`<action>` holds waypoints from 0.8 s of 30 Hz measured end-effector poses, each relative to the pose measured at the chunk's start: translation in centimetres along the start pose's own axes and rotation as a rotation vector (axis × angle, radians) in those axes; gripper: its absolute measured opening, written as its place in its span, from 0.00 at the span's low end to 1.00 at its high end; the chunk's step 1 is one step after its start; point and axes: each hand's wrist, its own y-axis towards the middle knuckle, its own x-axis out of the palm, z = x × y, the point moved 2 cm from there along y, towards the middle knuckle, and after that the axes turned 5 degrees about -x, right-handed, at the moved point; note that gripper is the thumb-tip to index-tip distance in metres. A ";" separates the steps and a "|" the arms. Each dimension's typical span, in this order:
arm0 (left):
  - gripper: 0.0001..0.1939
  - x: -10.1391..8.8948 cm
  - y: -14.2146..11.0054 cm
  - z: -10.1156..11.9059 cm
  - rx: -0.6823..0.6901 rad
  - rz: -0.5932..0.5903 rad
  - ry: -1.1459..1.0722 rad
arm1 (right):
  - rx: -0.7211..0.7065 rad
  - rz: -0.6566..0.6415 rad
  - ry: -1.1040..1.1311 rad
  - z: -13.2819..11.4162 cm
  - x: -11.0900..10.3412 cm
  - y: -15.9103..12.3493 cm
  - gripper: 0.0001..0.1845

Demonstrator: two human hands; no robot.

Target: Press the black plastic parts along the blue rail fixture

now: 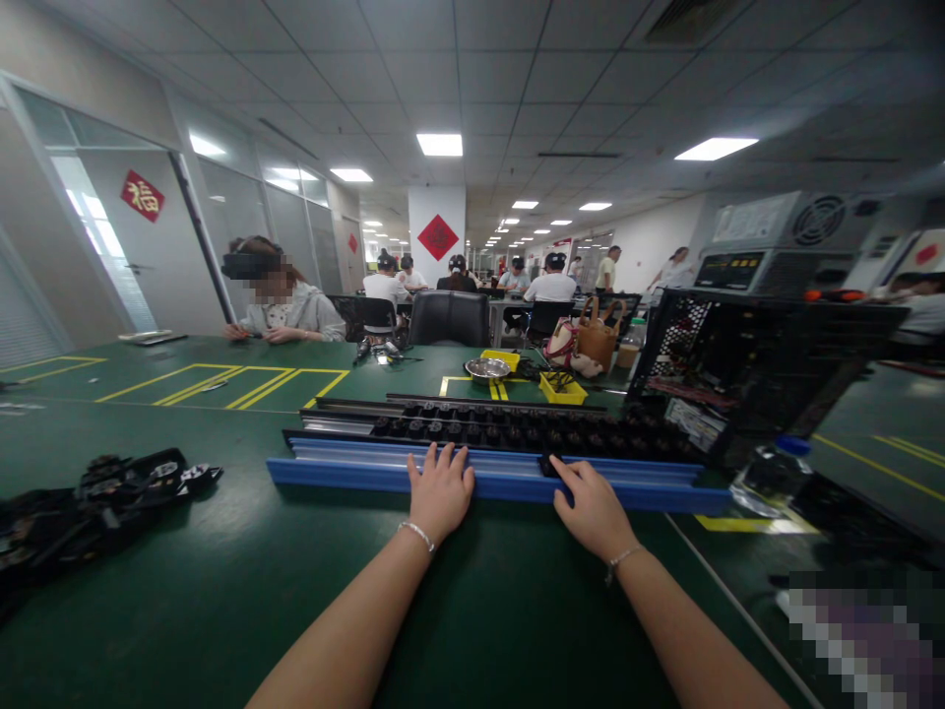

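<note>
A long blue rail (332, 473) with a pale metal channel lies across the green table in front of me. My left hand (441, 492) rests on it near the middle, fingers spread and holding nothing. Farther right, a small black part (548, 465) sits in the channel. The index finger of my right hand (595, 507) is stretched out and touches this part, while the thumb stays apart, by the rail's near side. Right behind the blue rail are black rails with rows of small black fan-like parts (472, 431).
A pile of black parts (110, 492) lies to the left. On the right stand an open computer case (745, 364) and a clear bottle with a blue cap (775, 478). Farther back are a metal bowl (487, 368) and a yellow tray (562, 390). A co-worker (284, 305) sits across the table.
</note>
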 end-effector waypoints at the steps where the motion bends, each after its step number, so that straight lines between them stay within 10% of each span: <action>1: 0.24 0.0 0.0 0.0 -0.004 -0.005 0.001 | -0.003 -0.001 0.003 0.0 0.0 0.0 0.26; 24: 0.24 0.1 0.0 0.0 0.005 0.004 0.011 | -0.020 0.004 0.006 -0.7 0.2 0.2 0.26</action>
